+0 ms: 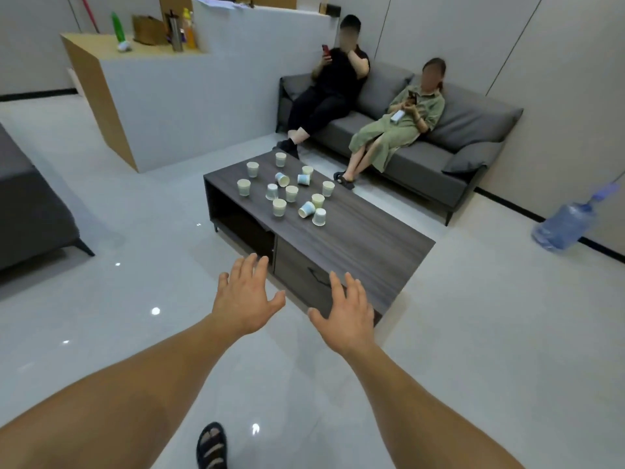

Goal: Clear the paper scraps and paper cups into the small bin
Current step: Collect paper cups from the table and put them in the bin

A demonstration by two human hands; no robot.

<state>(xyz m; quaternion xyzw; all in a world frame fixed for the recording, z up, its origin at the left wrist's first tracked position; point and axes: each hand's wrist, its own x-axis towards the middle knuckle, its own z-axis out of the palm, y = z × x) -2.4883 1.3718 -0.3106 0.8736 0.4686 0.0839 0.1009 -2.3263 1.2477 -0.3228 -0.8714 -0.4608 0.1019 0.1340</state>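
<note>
Several white paper cups (291, 193) stand or lie on their sides on the far half of a dark wooden coffee table (365, 245). My left hand (245, 299) and my right hand (345, 313) are stretched out in front of me, fingers spread, holding nothing. Both hover short of the table's near end, well away from the cups. No bin and no paper scraps are in view.
A grey sofa (473, 137) with two seated people runs behind the table. A white and wood counter (152, 106) stands at the back left. A blue water jug (563, 225) sits on the floor at right. A dark seat (30, 211) is at left. My sandalled foot (211, 446) is on the tiled floor.
</note>
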